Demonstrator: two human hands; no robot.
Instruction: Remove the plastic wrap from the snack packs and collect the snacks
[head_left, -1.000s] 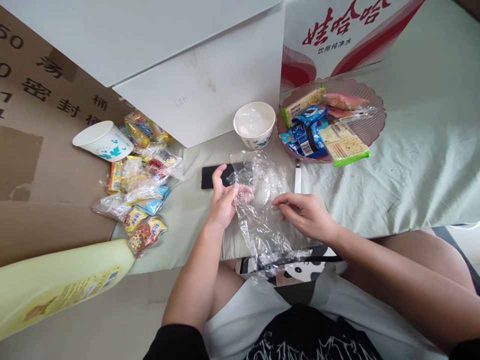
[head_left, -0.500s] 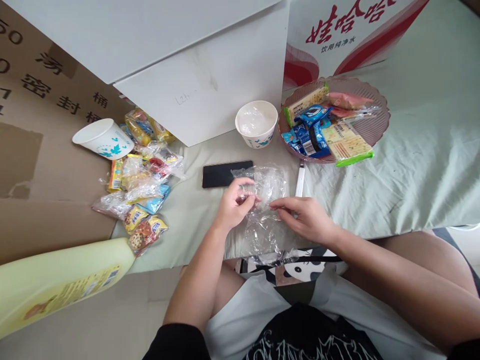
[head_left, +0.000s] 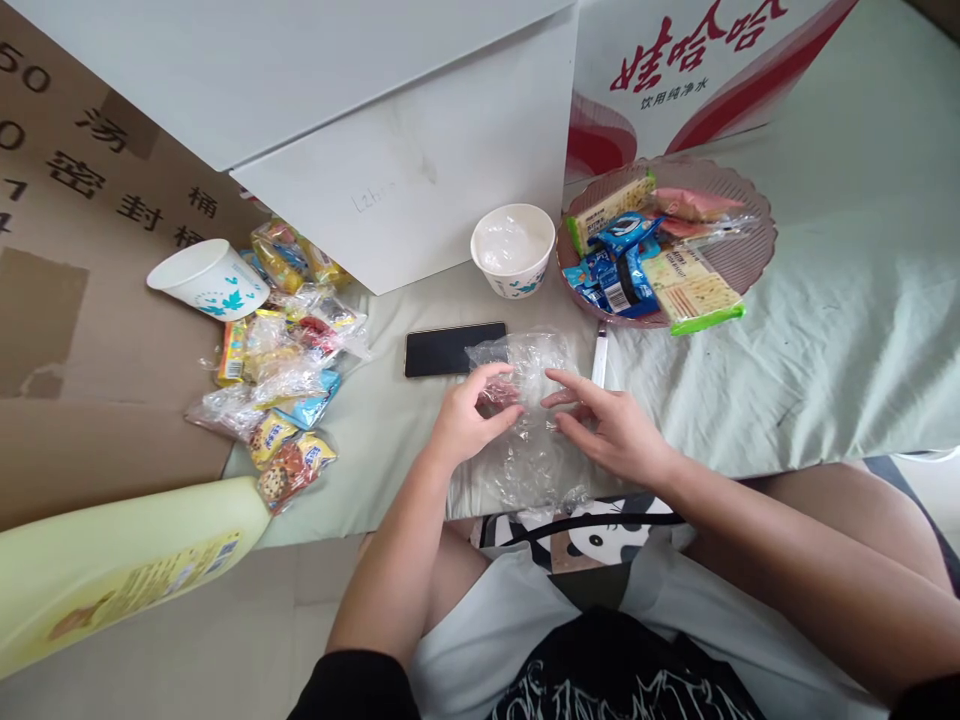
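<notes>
A crumpled clear plastic bag [head_left: 529, 455] lies on the pale green cloth just in front of me. My left hand [head_left: 471, 418] pinches its upper left part between thumb and fingers. My right hand [head_left: 607, 425] rests on the bag's right side with fingers stretched and slightly spread, pressing it down. A black phone [head_left: 450, 349] lies just beyond my left hand, and a white pen-like stick [head_left: 599, 353] lies beyond my right.
A white paper bowl [head_left: 512, 250] with clear plastic inside stands at the back centre. A pink plate [head_left: 742, 255] of wrapped snacks is at the back right. A pile of snack packets [head_left: 285, 360] and a tipped paper cup [head_left: 206, 281] lie left. Cardboard boxes line the back.
The bag has been gathered from a long hanging sheet into a smaller bunch on the cloth. My right hand has gone from pinching the bag to lying on it with fingers stretched out.
</notes>
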